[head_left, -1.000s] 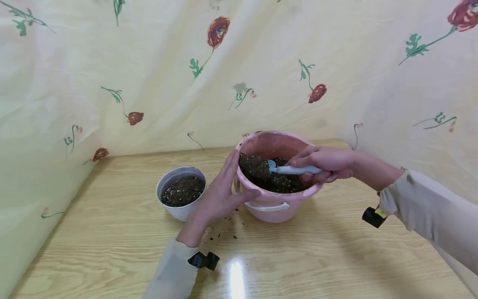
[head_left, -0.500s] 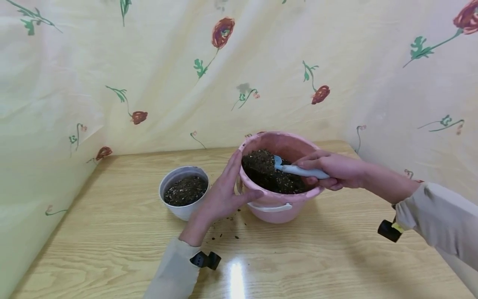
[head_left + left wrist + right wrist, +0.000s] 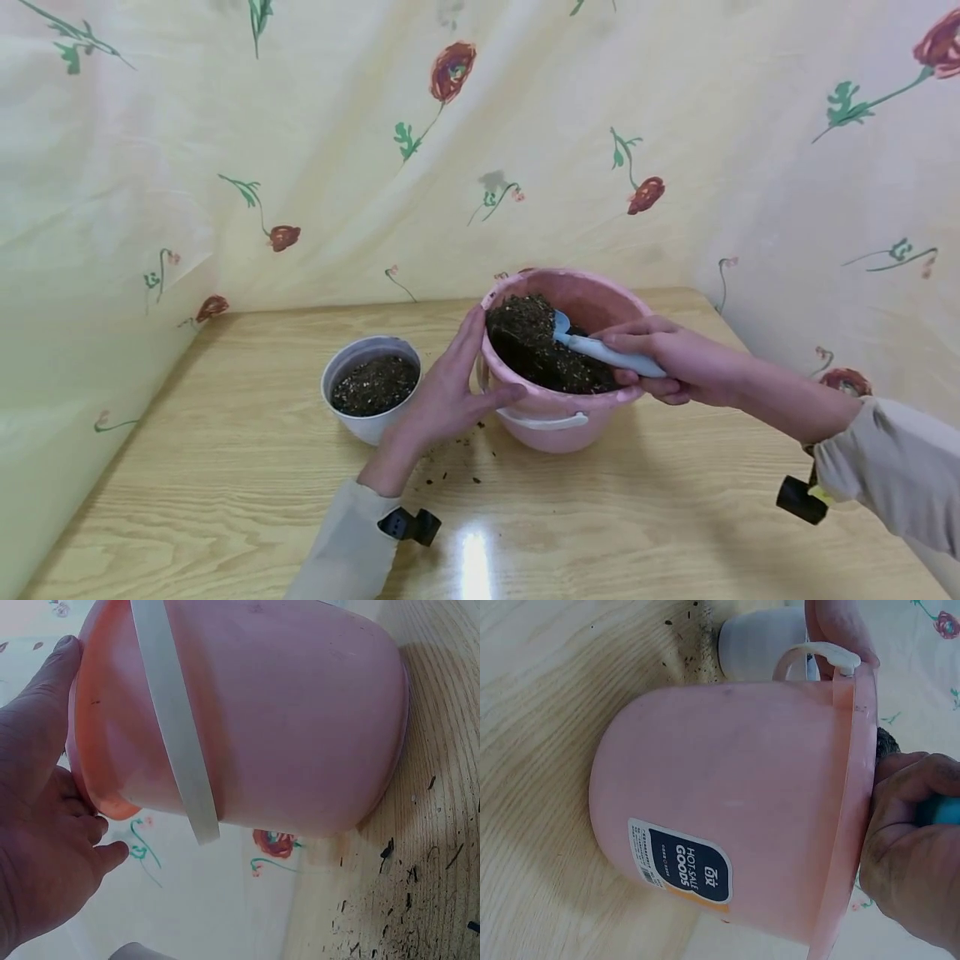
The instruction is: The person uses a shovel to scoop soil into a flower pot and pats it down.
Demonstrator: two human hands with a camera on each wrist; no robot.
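A pink bucket [image 3: 558, 433] of dark soil [image 3: 573, 371] stands on the table. My left hand [image 3: 442, 396] rests against its left rim, fingers straight and thumb laid along the front rim. In the left wrist view that hand [image 3: 45, 802] spreads at the rim beside the bucket's pale handle [image 3: 176, 727]. My right hand [image 3: 675, 362] grips the light blue handle of a small trowel [image 3: 618, 358] over the right rim. Heaped soil [image 3: 521, 321] hides most of the trowel's blade, inside the bucket. In the right wrist view, curled fingers [image 3: 907, 787] wrap the handle.
A white pot [image 3: 367, 427] partly filled with soil stands left of the bucket, behind the left forearm. Soil crumbs [image 3: 453, 462] lie scattered on the wooden table [image 3: 225, 500] between them. Flowered cloth [image 3: 337, 125] rises behind and at both sides.
My right hand has moved right and slightly down, tilting the trowel so its soil-heaped blade sits higher in the bucket. The left hand stays at the rim; the view has shifted a little.
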